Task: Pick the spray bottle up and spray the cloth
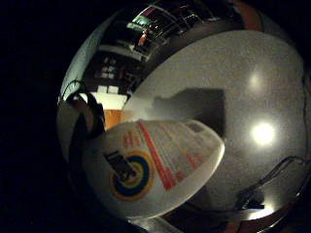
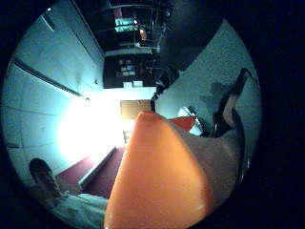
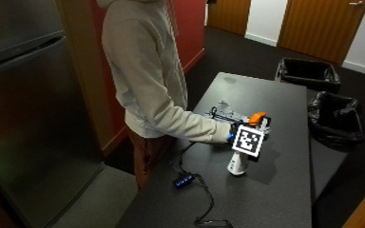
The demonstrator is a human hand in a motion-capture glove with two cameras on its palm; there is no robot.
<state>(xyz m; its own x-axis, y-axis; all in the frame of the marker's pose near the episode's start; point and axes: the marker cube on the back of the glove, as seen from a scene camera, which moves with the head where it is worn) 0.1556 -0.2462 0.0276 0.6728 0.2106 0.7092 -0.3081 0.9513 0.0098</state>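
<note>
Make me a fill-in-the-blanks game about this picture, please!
1. The right hand holds the spray bottle above the dark ____.
2. The top of the spray bottle is colored ____.
3. The bottle's body is mostly ____.
4. The person wears a light ____.

Missing words: table; orange; white; hoodie

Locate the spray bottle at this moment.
In the outside view the spray bottle stands upright on the dark table, gripped by the gloved right hand, with the cloth just beyond it.
</note>
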